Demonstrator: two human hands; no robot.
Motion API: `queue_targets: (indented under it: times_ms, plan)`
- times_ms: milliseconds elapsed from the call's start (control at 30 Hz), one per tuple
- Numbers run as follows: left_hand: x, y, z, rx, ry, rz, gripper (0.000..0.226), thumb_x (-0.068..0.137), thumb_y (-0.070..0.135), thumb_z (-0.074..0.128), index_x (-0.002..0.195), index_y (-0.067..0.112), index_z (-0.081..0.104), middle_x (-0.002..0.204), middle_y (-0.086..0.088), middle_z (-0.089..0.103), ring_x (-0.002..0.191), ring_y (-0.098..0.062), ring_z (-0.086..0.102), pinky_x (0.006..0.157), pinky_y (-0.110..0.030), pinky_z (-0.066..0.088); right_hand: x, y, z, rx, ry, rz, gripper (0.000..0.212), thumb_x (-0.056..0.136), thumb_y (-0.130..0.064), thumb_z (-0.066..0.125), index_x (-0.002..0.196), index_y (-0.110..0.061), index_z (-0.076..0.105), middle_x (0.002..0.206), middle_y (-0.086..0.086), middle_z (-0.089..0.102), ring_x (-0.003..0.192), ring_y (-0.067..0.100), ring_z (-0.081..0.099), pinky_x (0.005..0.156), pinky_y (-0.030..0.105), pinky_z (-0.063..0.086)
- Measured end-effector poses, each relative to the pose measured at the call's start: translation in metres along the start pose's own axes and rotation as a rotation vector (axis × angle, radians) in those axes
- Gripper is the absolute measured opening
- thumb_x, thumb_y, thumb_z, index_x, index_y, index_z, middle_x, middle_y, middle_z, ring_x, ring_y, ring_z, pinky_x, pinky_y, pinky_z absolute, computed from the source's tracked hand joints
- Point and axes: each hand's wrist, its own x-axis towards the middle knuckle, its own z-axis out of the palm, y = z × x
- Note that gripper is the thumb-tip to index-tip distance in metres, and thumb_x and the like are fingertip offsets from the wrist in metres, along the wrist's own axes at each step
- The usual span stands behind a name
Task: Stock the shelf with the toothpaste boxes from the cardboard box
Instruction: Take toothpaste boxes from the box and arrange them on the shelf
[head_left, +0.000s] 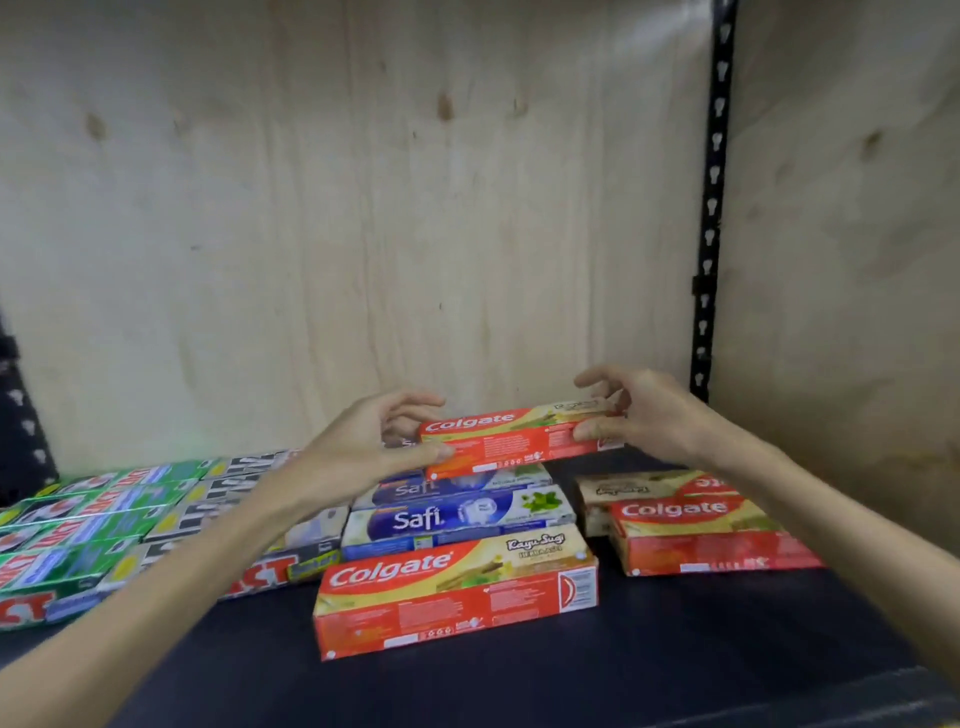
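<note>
On the dark shelf (675, 649), backed by pale plywood (363, 208) with a black slotted upright (714, 208) at the right, we hold a red Colgate box (514, 439) level above the stock. Our left hand (363, 447) pinches its left end between thumb and curled fingers; our right hand (639, 410) grips the right end the same way. Just under the held box lie two blue Safi boxes (457, 514), and in front of them a second Colgate box (457, 592) rests on the shelf. To the right sit two more Colgate boxes (701, 530), stacked. At the left we see rows of green boxes (78, 525) and grey ones (223, 488) lying flat.
</note>
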Motion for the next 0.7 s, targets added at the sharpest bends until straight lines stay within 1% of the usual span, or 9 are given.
queue_targets:
  times_ms: [67,100,167,233,300,433,500,600,700]
  plan:
    - [0.038,0.001,0.017,0.012,0.005,0.034,0.059,0.073,0.034,0.083,0.126,0.021,0.06,0.112,0.005,0.07,0.094,-0.003,0.069,0.084,-0.019,0.054,0.013,0.024,-0.013,-0.028,-0.01,0.02,0.057,0.075,-0.041,0.083,0.125,-0.031,0.056,0.102,-0.018,0.054,0.093,0.003,0.056,0.072,0.019,0.043]
    - [0.057,0.001,0.028,0.03,0.001,0.048,0.057,0.075,0.031,0.084,0.125,0.021,0.06,0.113,0.004,0.069,0.097,-0.007,0.07,0.086,-0.022,0.055,0.019,0.037,-0.019,-0.036,-0.013,0.039,0.058,0.077,-0.039,0.082,0.126,-0.029,0.055,0.102,-0.017,0.055,0.095,0.004,0.057,0.074,0.02,0.045]
    - [0.092,0.005,0.052,0.096,-0.017,0.062,0.053,0.079,0.03,0.083,0.127,0.021,0.06,0.115,0.003,0.069,0.1,-0.011,0.069,0.09,-0.028,0.056,0.03,0.067,-0.029,-0.058,-0.015,0.1,0.058,0.078,-0.037,0.082,0.127,-0.027,0.053,0.108,-0.011,0.056,0.103,0.012,0.058,0.084,0.03,0.051]
    - [0.116,0.01,0.078,0.163,-0.043,0.067,0.052,0.082,0.029,0.081,0.128,0.017,0.06,0.114,0.003,0.067,0.099,-0.011,0.068,0.089,-0.021,0.055,0.038,0.093,-0.035,-0.078,-0.028,0.182,0.058,0.078,-0.036,0.082,0.127,-0.026,0.052,0.113,-0.005,0.056,0.107,0.017,0.058,0.092,0.038,0.052]
    - [0.133,0.011,0.1,0.211,-0.055,0.066,0.05,0.083,0.027,0.08,0.127,0.015,0.06,0.11,0.003,0.065,0.097,-0.01,0.065,0.082,-0.012,0.051,0.043,0.113,-0.036,-0.148,-0.06,0.236,0.06,0.078,-0.036,0.082,0.128,-0.023,0.052,0.113,-0.002,0.058,0.105,0.019,0.058,0.092,0.04,0.051]
    - [0.148,0.001,0.123,0.276,-0.05,-0.016,0.048,0.076,0.026,0.087,0.118,0.016,0.065,0.108,0.003,0.069,0.096,-0.011,0.065,0.087,-0.02,0.052,0.05,0.126,-0.029,-0.244,-0.066,0.258,0.066,0.076,-0.038,0.084,0.131,-0.019,0.053,0.119,0.001,0.06,0.104,0.017,0.057,0.084,0.033,0.048]
    - [0.147,-0.003,0.125,0.351,-0.042,-0.036,0.047,0.073,0.026,0.089,0.114,0.018,0.067,0.102,0.006,0.068,0.094,-0.009,0.064,0.079,-0.015,0.049,0.053,0.126,-0.021,-0.249,-0.066,0.248,0.066,0.077,-0.034,0.084,0.131,-0.016,0.051,0.117,0.002,0.057,0.104,0.017,0.055,0.081,0.03,0.043]
    - [0.142,-0.006,0.129,0.423,-0.025,-0.05,0.041,0.072,0.025,0.089,0.108,0.019,0.069,0.098,0.007,0.068,0.089,-0.006,0.062,0.07,-0.011,0.042,0.056,0.128,-0.008,-0.241,-0.062,0.25,0.064,0.075,-0.033,0.085,0.125,-0.013,0.05,0.124,0.007,0.057,0.11,0.022,0.055,0.091,0.036,0.048]
    - [0.14,-0.002,0.135,0.517,0.034,-0.035,0.036,0.073,0.025,0.088,0.104,0.018,0.071,0.103,0.004,0.063,0.091,-0.011,0.059,0.077,-0.019,0.044,0.054,0.136,-0.008,-0.221,-0.031,0.256,0.067,0.072,-0.036,0.087,0.119,-0.013,0.045,0.124,0.01,0.053,0.108,0.023,0.055,0.093,0.038,0.049]
